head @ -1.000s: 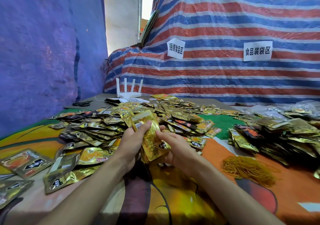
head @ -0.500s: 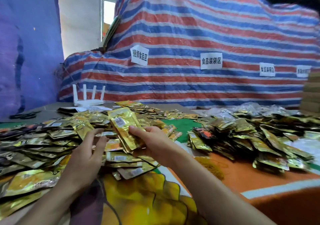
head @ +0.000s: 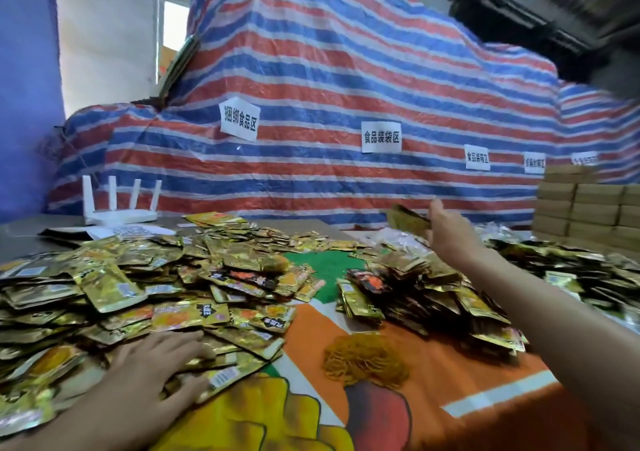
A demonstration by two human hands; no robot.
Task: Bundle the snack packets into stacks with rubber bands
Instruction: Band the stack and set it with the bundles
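A wide heap of loose gold snack packets (head: pixel 145 287) covers the left of the table. My left hand (head: pixel 159 364) rests flat on its near edge, fingers spread. My right hand (head: pixel 446 232) is stretched far out to the right and holds a bundle of gold packets (head: pixel 405 216) above the pile of bundled stacks (head: pixel 415 287). A mound of yellow rubber bands (head: pixel 363 360) lies on the orange cloth between the two piles.
A white router (head: pixel 119 208) with upright antennas stands at the back left. A striped tarp (head: pixel 346 86) with paper labels rises behind the table. Stacked cardboard boxes (head: pixel 595 208) stand at the far right. More packets (head: pixel 571 270) spread to the right.
My right hand has carried the bundle from the middle out to the far right over the bundled pile. My left hand has let go and dropped onto the loose heap.
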